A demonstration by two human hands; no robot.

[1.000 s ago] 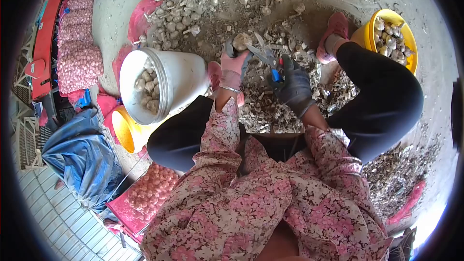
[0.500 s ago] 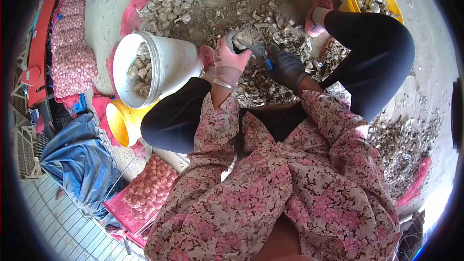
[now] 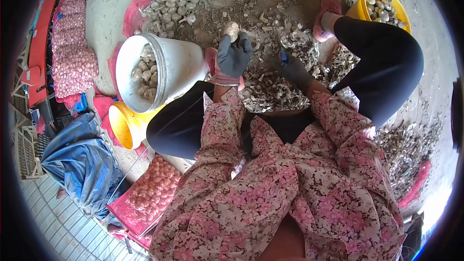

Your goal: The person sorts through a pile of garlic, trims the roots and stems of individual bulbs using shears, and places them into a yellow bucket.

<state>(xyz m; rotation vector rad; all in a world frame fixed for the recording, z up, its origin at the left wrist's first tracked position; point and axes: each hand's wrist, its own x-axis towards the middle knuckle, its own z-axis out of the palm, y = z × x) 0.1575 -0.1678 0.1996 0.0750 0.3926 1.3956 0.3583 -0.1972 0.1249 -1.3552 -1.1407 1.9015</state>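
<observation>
My left hand [image 3: 234, 57], in a pink glove with a grey palm, has its fingers closed round a garlic bulb [image 3: 231, 30] that shows above the fingertips. To the right, my right hand [image 3: 296, 73] wears a dark glove and is closed on blue-handled shears [image 3: 283, 57]; only the handle stands out clearly, the blades blend into the litter. Under and between both hands lies a heap of cut stems and dry husks [image 3: 270, 89]. Beyond my left hand, a pile of garlic bulbs [image 3: 176, 7] spreads over the ground.
A tilted white bucket [image 3: 186, 65] with bulbs inside stands left of my left hand, beside a yellow bucket [image 3: 123, 128]. Another yellow bucket [image 3: 405, 12] of bulbs is at the far right. Filled mesh sacks [image 3: 72, 53] and a blue tarp [image 3: 87, 164] lie left.
My left hand has turned, so its grey palm now shows, with the bulb held upward. My right hand has drawn slightly away to the right, and the shears are apart from the bulb.
</observation>
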